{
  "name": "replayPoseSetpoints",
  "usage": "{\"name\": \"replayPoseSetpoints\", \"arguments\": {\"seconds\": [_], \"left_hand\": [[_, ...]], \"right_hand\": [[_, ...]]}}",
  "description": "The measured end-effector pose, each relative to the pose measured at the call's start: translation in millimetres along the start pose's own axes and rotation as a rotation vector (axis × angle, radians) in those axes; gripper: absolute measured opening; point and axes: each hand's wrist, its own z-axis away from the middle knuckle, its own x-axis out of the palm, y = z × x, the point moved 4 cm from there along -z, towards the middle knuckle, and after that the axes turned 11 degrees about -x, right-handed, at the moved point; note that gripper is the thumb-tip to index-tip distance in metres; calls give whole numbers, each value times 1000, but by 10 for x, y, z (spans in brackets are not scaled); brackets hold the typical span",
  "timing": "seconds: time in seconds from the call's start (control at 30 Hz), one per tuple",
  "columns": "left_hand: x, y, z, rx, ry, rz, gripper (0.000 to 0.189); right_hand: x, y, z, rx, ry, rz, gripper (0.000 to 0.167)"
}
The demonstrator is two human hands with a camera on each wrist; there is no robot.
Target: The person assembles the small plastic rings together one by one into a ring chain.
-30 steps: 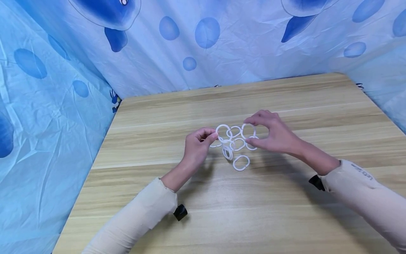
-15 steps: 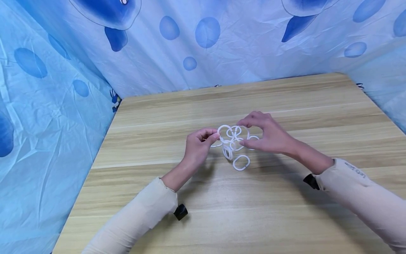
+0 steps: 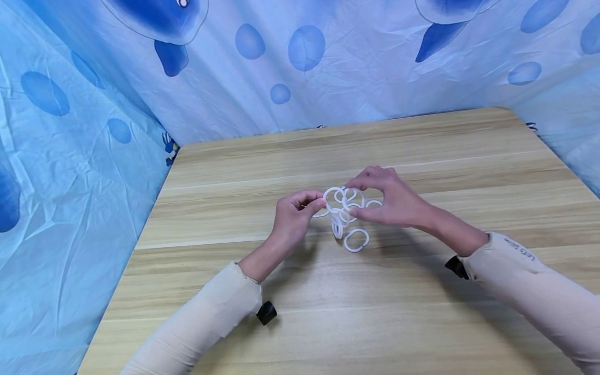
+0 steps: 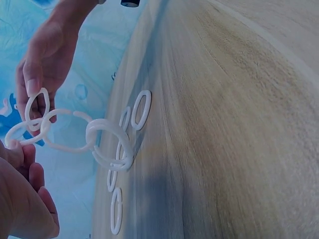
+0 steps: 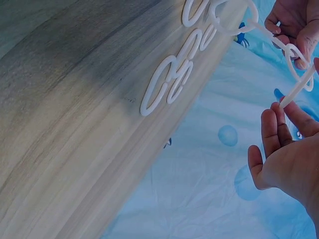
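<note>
1. While the left hand (image 3: pixel 291 216) pinches one white split ring (image 3: pixel 334 188) between thumb and finger, the right hand (image 3: pixel 398 200) has a second ring (image 5: pixel 298 89) held across its thumb and fingertips, so both hands are gripping something.
2. Those two overlap just above the wooden tabletop (image 3: pixel 328 323); I can't tell if they're actually linked. More dangling rings (image 4: pixel 107 122) trail off the left-hand one.
3. Some loose rings lie flat below, with one (image 3: pixel 347 241) sitting closer to the wearer.
4. Edge-wise, the far edge (image 3: pixel 347 128) is well beyond the rings, and there's plenty of wood to either side and on the near side for moving around.
5. Blue sea-creature curtain (image 3: pixel 375 67) hangs along the back, left and right, so that's the limit.
6. Only writing I spot: dark lettering (image 3: pixel 520 249) on the right sleeve (image 3: pixel 539 291), too small to read reliably.
</note>
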Motion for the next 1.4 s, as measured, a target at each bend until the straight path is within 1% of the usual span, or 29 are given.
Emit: {"name": "replayPoseSetpoints", "arguments": {"seconds": [0.1, 0.2, 0.23, 0.37, 0.43, 0.47, 0.63, 0.7, 0.77, 0.93, 1.0, 1.1, 1.17, 1.27, 1.4], "left_hand": [[19, 8, 5, 26, -30, -24, 12], [42, 5, 13, 43, -73, -59, 13], [45, 44, 43, 37, -89, -71, 13], [53, 24, 51, 14, -130, -88, 16], [51, 19, 47, -2, -132, -80, 19], [52, -22, 18, -3, -130, -68, 20], [42, -17, 13, -27, -108, -47, 22], [41, -15, 15, -32, -112, -50, 22], [47, -12, 17, -30, -132, -55, 23], [86, 3, 31, -31, -215, -67, 25], [102, 10, 35, -27, -234, -74, 25], [115, 17, 38, -23, -240, -73, 25], [117, 20, 37, -26, -230, -65, 24], [118, 13, 36, -52, -217, -38, 20], [116, 20, 39, -71, -190, -24, 18]], "right_hand": [[14, -11, -9, 9, -6, -8, 43], [18, -28, -22, -22, 19, 23, 45], [15, -34, -29, -41, 33, 43, 46], [2, -50, -46, -101, 85, 119, 48], [-2, -52, -51, -116, 100, 133, 48], [-2, -52, -51, -117, 104, 135, 48], [5, -52, -44, -131, 113, 147, 49], [8, -52, -42, -140, 115, 152, 50], [13, -52, -45, -148, 115, 155, 50], [40, -57, -51, -164, 105, 163, 49], [51, -60, -50, -166, 101, 166, 49], [64, -68, -54, -167, 98, 163, 49], [74, -77, -58, -168, 93, 160, 50], [86, -93, -67, -163, 74, 145, 52], [80, -101, -63, -121, 57, 97, 53]]}}
